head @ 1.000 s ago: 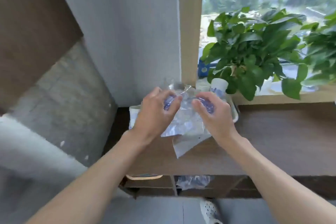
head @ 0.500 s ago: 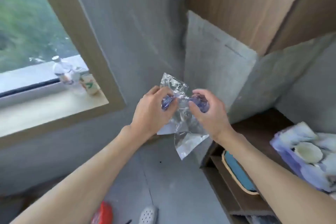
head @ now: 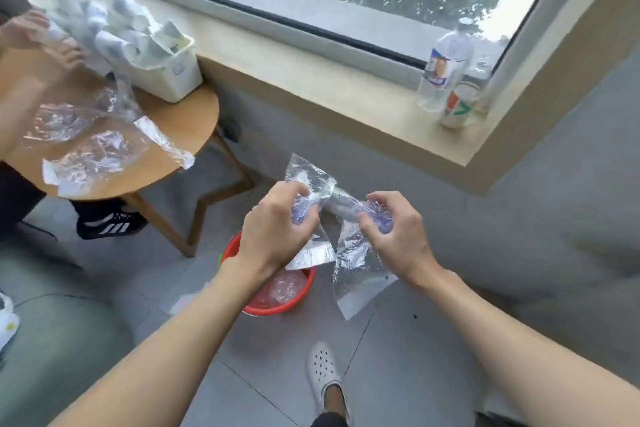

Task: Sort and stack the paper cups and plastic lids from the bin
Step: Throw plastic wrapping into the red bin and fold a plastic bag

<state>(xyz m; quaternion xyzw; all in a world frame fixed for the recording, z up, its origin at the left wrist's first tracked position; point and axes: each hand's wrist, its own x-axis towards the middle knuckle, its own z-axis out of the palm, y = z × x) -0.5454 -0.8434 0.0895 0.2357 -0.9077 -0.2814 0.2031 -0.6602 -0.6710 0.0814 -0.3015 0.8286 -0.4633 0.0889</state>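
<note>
My left hand [head: 277, 229] and my right hand [head: 393, 229] each grip crumpled clear plastic wrappers [head: 353, 253] with bluish bunched parts, held in the air above a red basin [head: 273, 302] on the floor. The wrappers' loose ends hang down between my hands. The red basin holds more crumpled clear plastic. At the upper left, a white bin [head: 162, 69] full of white paper cups [head: 138, 28] stands on a round wooden table [head: 173, 135]. Clear plastic bags [head: 83, 149] lie on that table.
Another person's hands [head: 27, 35] work at the bin on the left; their black shoe [head: 110, 224] is under the table. A water bottle [head: 443, 69] and a printed cup [head: 460, 104] stand on the windowsill. My white shoe [head: 325, 371] is on the grey tile floor.
The view has swung left from the wooden shelf and wall corner to the window, round table and red basin. My hands still grip the plastic wrappers, now slightly further apart.
</note>
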